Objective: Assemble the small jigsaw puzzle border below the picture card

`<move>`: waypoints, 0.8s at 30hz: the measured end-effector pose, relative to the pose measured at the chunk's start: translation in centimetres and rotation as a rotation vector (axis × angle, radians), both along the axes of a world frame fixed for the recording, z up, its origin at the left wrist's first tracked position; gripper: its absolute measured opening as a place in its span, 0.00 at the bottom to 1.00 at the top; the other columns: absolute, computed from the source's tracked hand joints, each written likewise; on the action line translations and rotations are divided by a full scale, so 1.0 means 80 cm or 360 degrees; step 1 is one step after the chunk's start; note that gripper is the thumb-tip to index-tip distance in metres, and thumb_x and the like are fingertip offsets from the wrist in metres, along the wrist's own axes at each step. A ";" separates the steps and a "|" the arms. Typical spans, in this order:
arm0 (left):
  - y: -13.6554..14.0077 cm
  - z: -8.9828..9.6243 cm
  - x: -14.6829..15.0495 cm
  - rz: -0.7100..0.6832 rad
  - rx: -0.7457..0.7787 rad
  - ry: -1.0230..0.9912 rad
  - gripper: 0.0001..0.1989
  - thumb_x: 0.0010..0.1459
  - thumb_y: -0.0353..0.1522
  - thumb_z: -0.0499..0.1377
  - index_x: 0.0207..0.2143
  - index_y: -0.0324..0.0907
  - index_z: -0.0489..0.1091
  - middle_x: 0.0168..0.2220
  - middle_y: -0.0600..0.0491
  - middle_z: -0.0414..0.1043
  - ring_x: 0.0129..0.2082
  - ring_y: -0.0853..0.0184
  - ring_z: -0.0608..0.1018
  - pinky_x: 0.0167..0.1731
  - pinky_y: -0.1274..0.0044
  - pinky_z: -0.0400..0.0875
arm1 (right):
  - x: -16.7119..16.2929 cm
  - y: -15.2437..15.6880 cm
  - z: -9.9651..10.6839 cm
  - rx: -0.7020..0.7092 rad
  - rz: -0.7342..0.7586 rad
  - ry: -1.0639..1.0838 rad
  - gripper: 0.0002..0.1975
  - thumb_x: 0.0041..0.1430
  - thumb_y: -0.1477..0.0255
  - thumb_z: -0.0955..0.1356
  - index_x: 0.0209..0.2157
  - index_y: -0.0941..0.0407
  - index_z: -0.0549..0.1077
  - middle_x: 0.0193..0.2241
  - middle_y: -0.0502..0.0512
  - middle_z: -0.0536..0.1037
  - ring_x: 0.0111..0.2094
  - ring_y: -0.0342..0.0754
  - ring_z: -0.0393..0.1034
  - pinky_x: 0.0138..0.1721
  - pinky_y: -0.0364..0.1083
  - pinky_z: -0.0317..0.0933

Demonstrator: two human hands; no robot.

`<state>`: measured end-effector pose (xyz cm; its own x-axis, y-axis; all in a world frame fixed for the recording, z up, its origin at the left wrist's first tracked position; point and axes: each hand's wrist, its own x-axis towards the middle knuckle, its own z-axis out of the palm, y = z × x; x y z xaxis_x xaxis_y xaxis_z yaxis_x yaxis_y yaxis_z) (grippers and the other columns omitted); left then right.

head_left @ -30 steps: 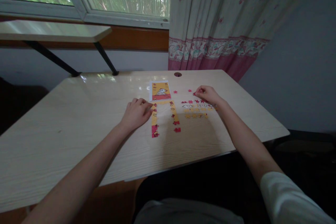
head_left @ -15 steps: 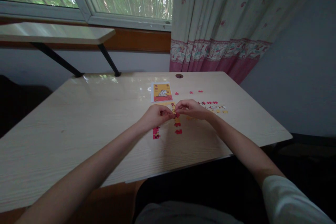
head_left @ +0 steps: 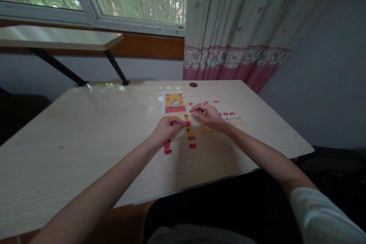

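My left hand (head_left: 169, 129) pinches a small red puzzle piece (head_left: 188, 123) between thumb and fingertips, above the partly joined puzzle. My right hand (head_left: 208, 116) hovers just to the right, its bent fingers a little apart and no piece visible in them. Below the hands runs a yellow strip of joined pieces (head_left: 190, 132), with a red piece (head_left: 192, 146) at its near end. A pink-red joined section (head_left: 167, 147) shows beneath my left wrist, which hides part of the puzzle. Behind lies the picture card (head_left: 175, 103), yellow and red with a white animal.
Several loose yellow pieces (head_left: 207, 129) lie beside my right hand. Rows of red pieces (head_left: 228, 114) and white pieces (head_left: 236, 119) sit farther right. A few single red pieces (head_left: 216, 101) are behind. A raised shelf (head_left: 63, 38) stands at the back left of the desk (head_left: 100, 137).
My right hand has drawn away from the red piece, up and to the right. The piece stays in my left hand's fingertips. The view has shifted slightly.
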<state>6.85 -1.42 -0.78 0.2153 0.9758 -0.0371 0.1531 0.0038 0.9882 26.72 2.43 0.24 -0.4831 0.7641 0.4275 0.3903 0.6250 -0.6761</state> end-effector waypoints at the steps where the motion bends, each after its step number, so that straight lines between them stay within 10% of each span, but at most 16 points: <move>1: -0.002 0.000 0.002 0.0059 -0.0028 -0.0091 0.07 0.43 0.34 0.62 0.22 0.39 0.74 0.20 0.55 0.71 0.22 0.71 0.69 0.23 0.80 0.60 | 0.003 -0.001 -0.001 0.0169 -0.0039 -0.0022 0.11 0.59 0.64 0.65 0.35 0.56 0.74 0.30 0.53 0.76 0.31 0.43 0.68 0.35 0.44 0.61; 6: -0.011 0.004 0.008 0.0135 -0.0128 -0.0220 0.07 0.41 0.34 0.64 0.21 0.40 0.74 0.16 0.57 0.66 0.20 0.72 0.67 0.20 0.81 0.58 | 0.016 -0.024 -0.013 0.0658 -0.0042 -0.0122 0.11 0.58 0.61 0.67 0.36 0.54 0.76 0.27 0.53 0.75 0.31 0.46 0.68 0.35 0.46 0.60; 17: -0.016 -0.007 0.002 -0.0150 0.0008 0.0025 0.16 0.48 0.42 0.62 0.29 0.37 0.75 0.26 0.51 0.74 0.25 0.70 0.70 0.27 0.77 0.63 | 0.016 -0.041 -0.020 0.0820 -0.0091 -0.0284 0.07 0.58 0.65 0.67 0.34 0.52 0.75 0.26 0.52 0.75 0.30 0.45 0.66 0.35 0.47 0.55; 24: -0.008 -0.012 -0.029 -0.0385 0.1070 0.0960 0.10 0.57 0.30 0.55 0.38 0.41 0.76 0.34 0.48 0.69 0.36 0.64 0.70 0.38 0.70 0.65 | 0.033 -0.050 -0.027 0.0748 0.0163 -0.0356 0.08 0.58 0.65 0.67 0.32 0.55 0.74 0.24 0.51 0.72 0.28 0.44 0.63 0.34 0.45 0.56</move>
<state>4.52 -2.04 -1.74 0.5437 0.7639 0.3475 0.5625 -0.6390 0.5246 29.35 -1.55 -1.92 -0.6638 0.4590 0.5905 0.4140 0.8830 -0.2210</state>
